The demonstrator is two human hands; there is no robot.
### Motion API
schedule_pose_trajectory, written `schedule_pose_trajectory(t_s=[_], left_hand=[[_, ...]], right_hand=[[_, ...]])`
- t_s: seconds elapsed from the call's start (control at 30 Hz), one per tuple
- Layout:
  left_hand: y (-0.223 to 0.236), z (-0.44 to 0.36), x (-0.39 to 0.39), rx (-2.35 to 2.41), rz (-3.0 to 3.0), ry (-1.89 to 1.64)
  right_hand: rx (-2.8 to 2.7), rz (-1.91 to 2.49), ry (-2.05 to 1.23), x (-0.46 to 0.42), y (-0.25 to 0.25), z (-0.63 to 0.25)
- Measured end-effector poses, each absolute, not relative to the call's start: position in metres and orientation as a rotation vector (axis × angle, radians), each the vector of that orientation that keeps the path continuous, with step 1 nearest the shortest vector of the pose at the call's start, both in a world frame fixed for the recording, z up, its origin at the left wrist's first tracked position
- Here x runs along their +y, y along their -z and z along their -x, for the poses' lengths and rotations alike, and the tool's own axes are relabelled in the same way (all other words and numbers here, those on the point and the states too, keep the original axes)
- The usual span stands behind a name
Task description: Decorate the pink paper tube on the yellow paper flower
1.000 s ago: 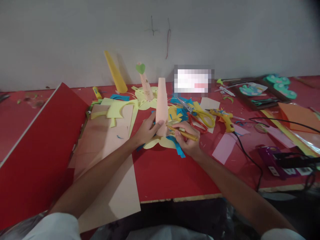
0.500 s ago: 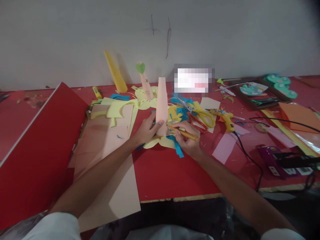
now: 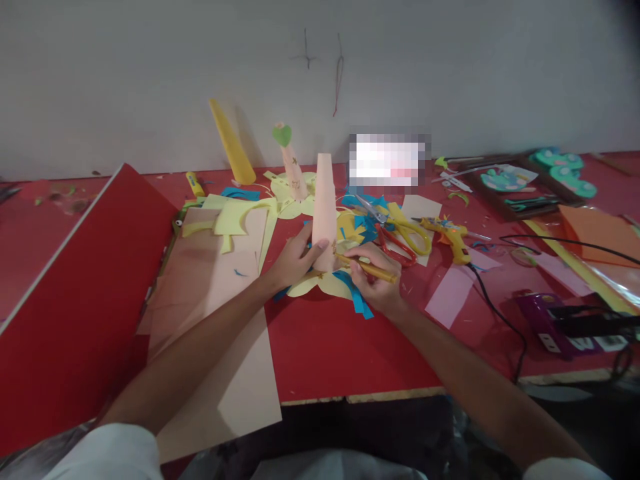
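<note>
The red worktop (image 3: 350,353) runs beneath the upright peach cone (image 3: 325,200). The left hand (image 3: 293,263) pinches the cone's lower left (thumb in front); the right hand (image 3: 381,292), at the cone's lower right, pinches a gold pen (image 3: 380,272).

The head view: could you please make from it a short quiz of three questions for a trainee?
1. Multiple choice: what does the right hand hold?
a) red-handled scissors
b) a pen-like yellow tool
c) a glue gun

2. True or false: the left hand lies flat on the red board.

3. Fill in the gap: the heart at the top of the decorated column, near the wall, is ____ in colour.

Key:
1. b
2. False; it grips the pale pink column near the lower end.
3. green
</note>
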State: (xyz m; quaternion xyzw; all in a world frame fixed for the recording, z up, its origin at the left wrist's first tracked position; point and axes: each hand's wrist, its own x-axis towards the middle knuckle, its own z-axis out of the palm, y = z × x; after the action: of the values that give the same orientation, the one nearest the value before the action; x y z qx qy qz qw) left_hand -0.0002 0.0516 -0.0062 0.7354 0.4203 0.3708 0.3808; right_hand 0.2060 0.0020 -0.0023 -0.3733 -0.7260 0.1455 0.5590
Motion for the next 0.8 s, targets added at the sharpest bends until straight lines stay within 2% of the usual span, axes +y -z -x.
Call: schedule_pose_trajectory(t_s=[0.8], left_hand=[[0.0055,-0.0007,0.0513,1.098,-1.890,-0.942]], right_hand=[[-1.697,0.928,-0.337,0.0023,0.0006,-0.2059]])
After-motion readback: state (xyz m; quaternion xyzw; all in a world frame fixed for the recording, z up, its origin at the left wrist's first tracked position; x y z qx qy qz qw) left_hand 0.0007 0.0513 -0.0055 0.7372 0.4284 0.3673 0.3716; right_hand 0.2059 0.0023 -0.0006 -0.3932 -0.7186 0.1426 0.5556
